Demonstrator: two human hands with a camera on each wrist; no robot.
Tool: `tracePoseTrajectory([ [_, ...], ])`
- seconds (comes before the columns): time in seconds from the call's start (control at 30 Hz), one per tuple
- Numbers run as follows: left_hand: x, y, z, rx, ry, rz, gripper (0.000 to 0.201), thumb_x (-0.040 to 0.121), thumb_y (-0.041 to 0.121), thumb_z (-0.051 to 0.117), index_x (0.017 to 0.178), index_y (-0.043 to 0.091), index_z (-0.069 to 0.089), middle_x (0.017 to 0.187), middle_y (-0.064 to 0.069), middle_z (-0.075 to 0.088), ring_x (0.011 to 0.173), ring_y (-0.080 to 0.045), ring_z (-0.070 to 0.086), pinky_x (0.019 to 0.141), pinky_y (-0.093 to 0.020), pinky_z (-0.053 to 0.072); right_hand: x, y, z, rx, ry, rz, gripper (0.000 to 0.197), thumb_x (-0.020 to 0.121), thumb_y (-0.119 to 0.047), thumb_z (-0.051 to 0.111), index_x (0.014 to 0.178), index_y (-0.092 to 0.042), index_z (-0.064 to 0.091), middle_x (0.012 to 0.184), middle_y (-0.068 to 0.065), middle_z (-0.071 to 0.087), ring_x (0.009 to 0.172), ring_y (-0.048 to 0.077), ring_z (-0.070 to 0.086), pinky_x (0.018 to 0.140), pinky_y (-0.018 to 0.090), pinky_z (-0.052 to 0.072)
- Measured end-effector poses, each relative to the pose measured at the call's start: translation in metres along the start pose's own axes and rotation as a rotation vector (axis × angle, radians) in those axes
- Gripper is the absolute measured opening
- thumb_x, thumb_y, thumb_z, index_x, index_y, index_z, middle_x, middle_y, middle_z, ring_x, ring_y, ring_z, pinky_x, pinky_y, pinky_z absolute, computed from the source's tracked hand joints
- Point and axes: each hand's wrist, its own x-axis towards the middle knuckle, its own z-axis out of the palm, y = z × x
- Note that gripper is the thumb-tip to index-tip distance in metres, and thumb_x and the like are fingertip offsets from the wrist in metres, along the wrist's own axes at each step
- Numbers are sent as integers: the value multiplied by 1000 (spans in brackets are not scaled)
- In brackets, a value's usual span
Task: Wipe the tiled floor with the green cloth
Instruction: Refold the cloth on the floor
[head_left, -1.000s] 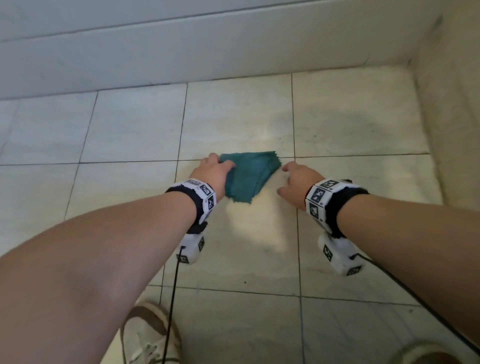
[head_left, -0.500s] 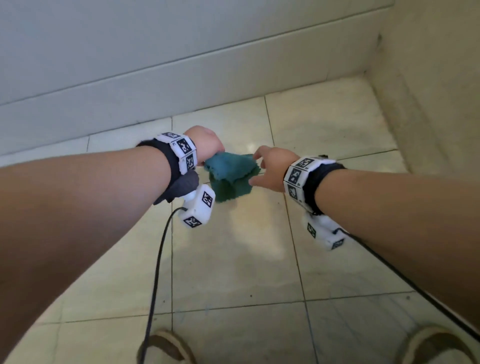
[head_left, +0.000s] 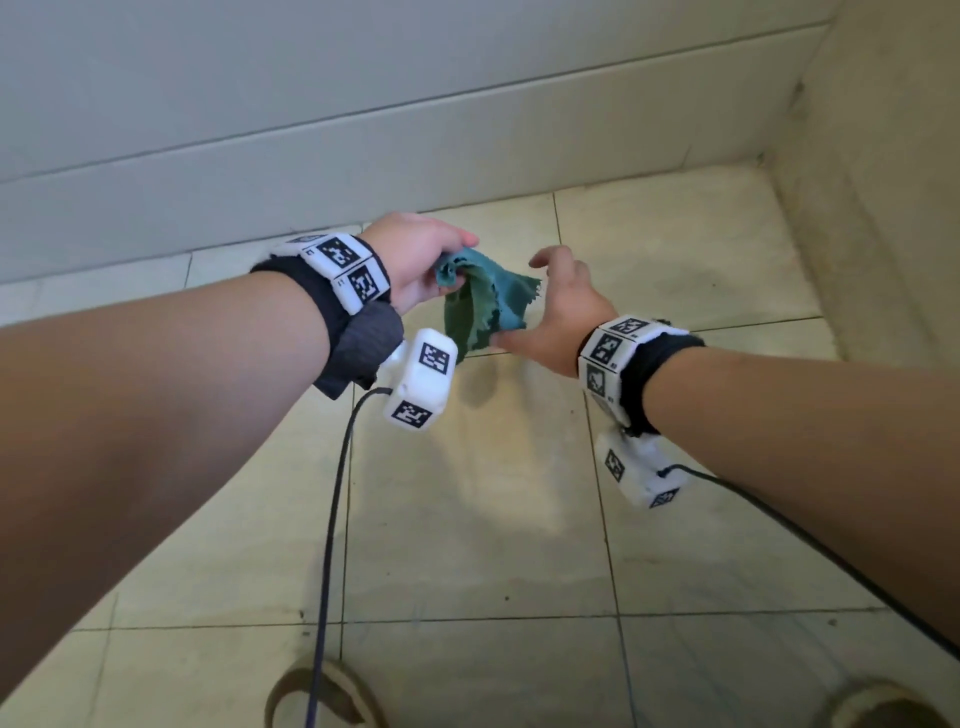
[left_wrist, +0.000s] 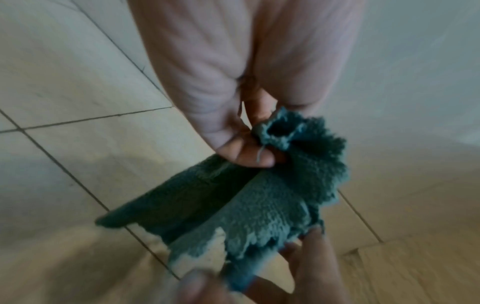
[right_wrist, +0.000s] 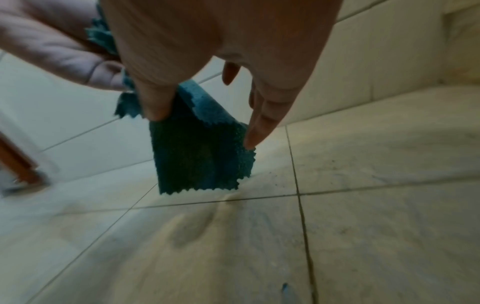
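Observation:
The green cloth (head_left: 488, 306) hangs in the air above the pale tiled floor (head_left: 467, 519), bunched at its top. My left hand (head_left: 451, 275) pinches that bunched top between thumb and fingers; the left wrist view shows the pinch (left_wrist: 255, 150) on the cloth (left_wrist: 259, 195). My right hand (head_left: 535, 301) is spread beside the hanging part, fingers straight. In the right wrist view its thumb (right_wrist: 155, 109) and a fingertip (right_wrist: 250, 142) touch the cloth (right_wrist: 200, 156) on either side without gripping. The cloth's zigzag lower edge hangs free of the floor.
A tiled wall (head_left: 363, 104) runs along the far side and a second wall (head_left: 883, 182) closes the corner on the right. My two shoes (head_left: 322, 696) (head_left: 883, 706) are at the bottom. A black cable (head_left: 332, 519) hangs from the left wrist. A brown leg (right_wrist: 18, 164) stands far left.
The cloth lay on the floor a second ago; my left hand has lifted it clear. My right hand rose with it and opened beside the hanging part.

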Motion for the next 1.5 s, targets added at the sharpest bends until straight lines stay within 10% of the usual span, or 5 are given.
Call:
tracePoseTrajectory([
  [0.33,6,12,12,-183,-132,4,49,81,-25,26,109,-6,61,117,-22,55,97,-26,63,72,-23,59,7,-22,11,9,190,-3,34,94,-34,57,122,-18,51,115,4,50,90,25,58,74,31,42],
  [0.53,25,3,-3,610,97,328,25,78,3,74,103,9,72,87,-4,70,82,-19,65,81,-30,55,16,-20,-10,-27,289,-53,12,94,-24,51,102,-16,57,100,4,59,82,26,56,69,33,44],
  [0.8,19,-2,-3,845,187,597,25,89,0,53,97,14,72,102,-2,55,94,-20,52,84,-21,37,14,-19,-35,-95,262,-183,29,91,-25,55,119,-18,59,105,2,67,93,25,62,82,39,53],
  [1.13,-26,-117,-21,1243,-345,120,21,91,21,58,99,5,69,98,-13,67,93,-30,61,81,-37,49,-25,17,33,-469,-467,-286,9,90,-25,59,94,-23,51,74,-6,50,76,24,52,64,28,37],
  [1.5,-1,-153,-24,807,57,6,44,103,39,44,100,0,65,92,-16,69,84,-34,66,77,-39,54,-4,16,53,-217,-236,-66,28,97,-22,53,124,-13,56,111,8,64,98,29,58,75,26,39],
])
